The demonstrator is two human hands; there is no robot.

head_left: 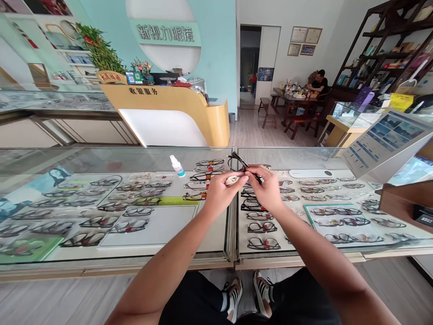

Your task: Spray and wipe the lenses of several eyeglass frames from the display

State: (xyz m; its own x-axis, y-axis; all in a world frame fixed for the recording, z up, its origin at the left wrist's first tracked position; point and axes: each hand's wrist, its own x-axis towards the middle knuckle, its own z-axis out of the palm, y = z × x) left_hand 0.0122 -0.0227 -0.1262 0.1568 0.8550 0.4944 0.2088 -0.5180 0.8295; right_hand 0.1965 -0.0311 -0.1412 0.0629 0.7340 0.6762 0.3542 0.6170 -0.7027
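Dark glasses (241, 160) held up over the glass counter (213, 225), right of the spray bottle (177, 167)

Nearer to the person than the bottle, and to its right, the left hand (223, 188) is closed on a pale cloth (232, 180), fingertips at the frame; the right hand (265, 186) pinches the glasses; I judge the work is midway: the glasses are lifted and the cloth is beside them, but they are not yet laid down; how much is finished, I cannot tell; the long side piece slants, far end toward the bottle's side, near end coming out by the right fingers; one lens rim shows on the bottle's side; where the front faces is unclear; beyond the bottle stands the cashier desk (216, 122)
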